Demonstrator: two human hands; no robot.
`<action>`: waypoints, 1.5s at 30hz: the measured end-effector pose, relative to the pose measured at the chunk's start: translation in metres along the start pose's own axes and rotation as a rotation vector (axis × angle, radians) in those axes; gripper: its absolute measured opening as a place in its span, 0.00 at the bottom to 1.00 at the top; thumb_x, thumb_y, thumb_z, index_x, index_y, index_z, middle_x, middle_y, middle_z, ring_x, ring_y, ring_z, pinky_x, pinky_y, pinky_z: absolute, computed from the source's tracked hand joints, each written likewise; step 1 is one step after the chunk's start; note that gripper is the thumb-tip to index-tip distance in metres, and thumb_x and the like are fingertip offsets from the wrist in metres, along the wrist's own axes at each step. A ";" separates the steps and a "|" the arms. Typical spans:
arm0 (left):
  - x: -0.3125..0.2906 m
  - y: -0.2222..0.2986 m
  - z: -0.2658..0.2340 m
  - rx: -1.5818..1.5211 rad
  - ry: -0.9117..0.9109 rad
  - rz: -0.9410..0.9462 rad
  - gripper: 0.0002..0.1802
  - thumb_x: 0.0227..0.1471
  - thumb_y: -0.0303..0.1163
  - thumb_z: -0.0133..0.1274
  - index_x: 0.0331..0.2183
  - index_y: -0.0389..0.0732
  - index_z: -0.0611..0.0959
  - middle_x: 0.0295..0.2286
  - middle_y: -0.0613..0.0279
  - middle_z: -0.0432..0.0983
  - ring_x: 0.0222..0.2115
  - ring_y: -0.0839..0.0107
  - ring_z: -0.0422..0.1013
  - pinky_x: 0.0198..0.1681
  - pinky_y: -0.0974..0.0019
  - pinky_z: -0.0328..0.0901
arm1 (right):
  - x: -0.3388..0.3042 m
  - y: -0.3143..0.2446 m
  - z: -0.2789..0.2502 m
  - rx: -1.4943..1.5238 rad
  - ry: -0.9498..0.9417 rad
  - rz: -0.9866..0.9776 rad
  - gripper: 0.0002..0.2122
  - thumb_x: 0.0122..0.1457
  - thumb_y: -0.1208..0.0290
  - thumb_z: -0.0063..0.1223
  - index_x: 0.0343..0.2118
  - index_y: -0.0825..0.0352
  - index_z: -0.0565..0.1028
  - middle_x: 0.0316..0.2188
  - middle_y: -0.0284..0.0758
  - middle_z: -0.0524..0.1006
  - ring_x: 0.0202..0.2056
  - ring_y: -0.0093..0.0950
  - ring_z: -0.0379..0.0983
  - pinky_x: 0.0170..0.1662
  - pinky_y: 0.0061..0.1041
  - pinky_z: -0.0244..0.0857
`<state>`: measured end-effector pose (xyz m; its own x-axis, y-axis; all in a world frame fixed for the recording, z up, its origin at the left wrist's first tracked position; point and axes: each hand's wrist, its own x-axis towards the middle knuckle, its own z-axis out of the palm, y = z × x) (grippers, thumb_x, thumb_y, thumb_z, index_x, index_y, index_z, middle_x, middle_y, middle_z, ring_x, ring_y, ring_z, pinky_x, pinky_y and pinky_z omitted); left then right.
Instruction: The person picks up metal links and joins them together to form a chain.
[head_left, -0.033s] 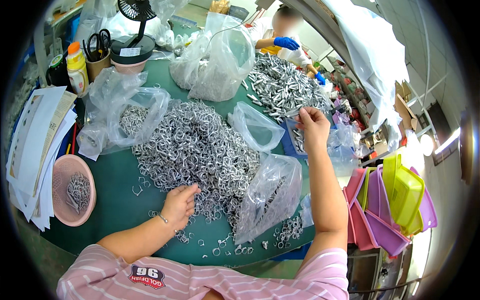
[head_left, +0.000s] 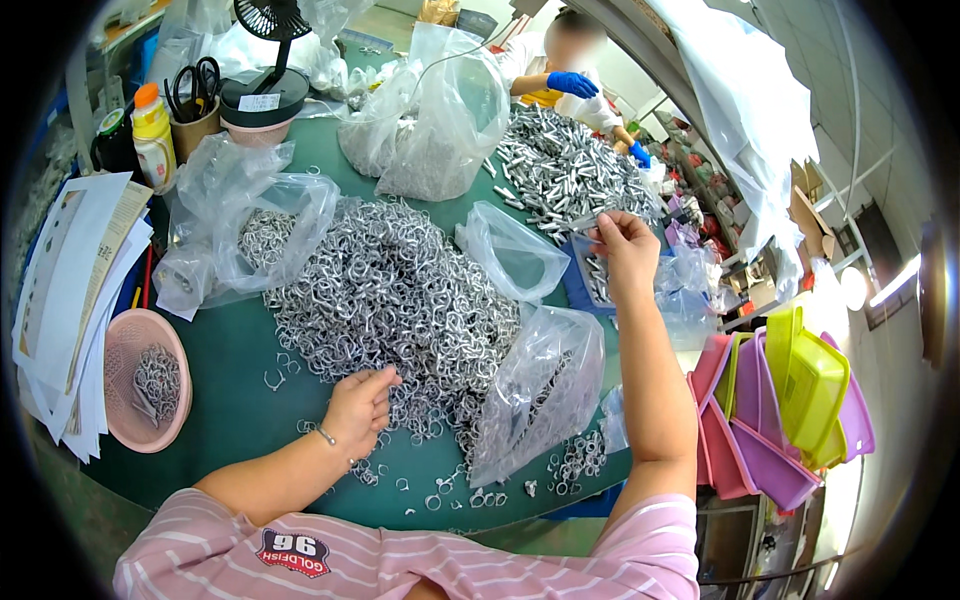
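My left hand (head_left: 358,412) is at the near edge of a big heap of silver metal rings (head_left: 385,285), its fingers curled together and thumb pressed on top; whatever it may hold is hidden. Farther right, my right hand (head_left: 630,248) is raised over a blue tray (head_left: 577,285) with metal pieces in it. Thumb and fingers pinch a small silver metal tube, which points left from the fingertips. Just beyond lies a pile of similar metal tubes (head_left: 560,165). A clear plastic bag (head_left: 535,400) rests against the ring heap's right side, and loose rings (head_left: 578,462) lie near the table's front edge.
A pink basket (head_left: 118,400) with metal pieces stands at left beside stacked papers (head_left: 75,290). Behind are a bottle (head_left: 153,140), a black fan (head_left: 272,90) and a large clear bag (head_left: 440,130). A blue-gloved person (head_left: 572,85) works across the table. Colourful plastic baskets (head_left: 780,400) are at right.
My right hand has shifted very slightly, and the tube at its fingertips shows a little more. My left hand has stayed in place.
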<state>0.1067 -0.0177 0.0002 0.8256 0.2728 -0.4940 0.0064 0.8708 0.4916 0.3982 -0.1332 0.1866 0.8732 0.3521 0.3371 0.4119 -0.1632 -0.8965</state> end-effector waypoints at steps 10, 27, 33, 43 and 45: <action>-0.004 0.002 0.005 -0.006 -0.016 -0.020 0.12 0.52 0.37 0.54 0.27 0.38 0.75 0.13 0.77 0.55 0.11 0.86 0.50 0.13 0.79 0.46 | 0.024 0.016 -0.014 -0.145 0.006 0.009 0.06 0.53 0.78 0.54 0.33 0.74 0.74 0.25 0.33 0.75 0.25 0.21 0.73 0.25 0.18 0.68; -0.003 0.000 0.003 -0.002 -0.057 -0.035 0.12 0.52 0.36 0.54 0.27 0.37 0.75 0.13 0.77 0.56 0.11 0.86 0.49 0.13 0.79 0.46 | 0.039 0.028 -0.020 -0.146 -0.028 0.161 0.05 0.52 0.78 0.54 0.32 0.73 0.75 0.25 0.33 0.76 0.24 0.21 0.74 0.25 0.19 0.68; -0.003 -0.001 0.002 -0.001 -0.091 -0.043 0.12 0.53 0.37 0.53 0.27 0.38 0.76 0.13 0.77 0.56 0.11 0.86 0.49 0.13 0.79 0.46 | 0.052 0.043 -0.027 -0.167 -0.098 0.318 0.06 0.51 0.77 0.54 0.31 0.73 0.74 0.23 0.34 0.75 0.22 0.23 0.74 0.22 0.19 0.69; -0.003 -0.001 0.001 -0.006 -0.119 -0.062 0.11 0.53 0.37 0.53 0.27 0.38 0.76 0.13 0.77 0.56 0.11 0.86 0.49 0.13 0.79 0.46 | 0.053 0.049 -0.027 -0.221 -0.153 0.369 0.06 0.51 0.76 0.55 0.30 0.72 0.74 0.23 0.33 0.75 0.22 0.22 0.74 0.21 0.19 0.70; -0.003 -0.002 0.001 -0.001 -0.118 -0.056 0.11 0.53 0.36 0.53 0.27 0.38 0.76 0.14 0.76 0.56 0.12 0.86 0.49 0.13 0.79 0.47 | 0.052 0.051 -0.026 -0.259 -0.145 0.348 0.06 0.51 0.75 0.56 0.29 0.72 0.74 0.22 0.33 0.75 0.22 0.21 0.74 0.21 0.19 0.70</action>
<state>0.1051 -0.0205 0.0014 0.8848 0.1734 -0.4325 0.0541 0.8836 0.4650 0.4709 -0.1474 0.1661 0.9334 0.3573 -0.0319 0.1679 -0.5137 -0.8414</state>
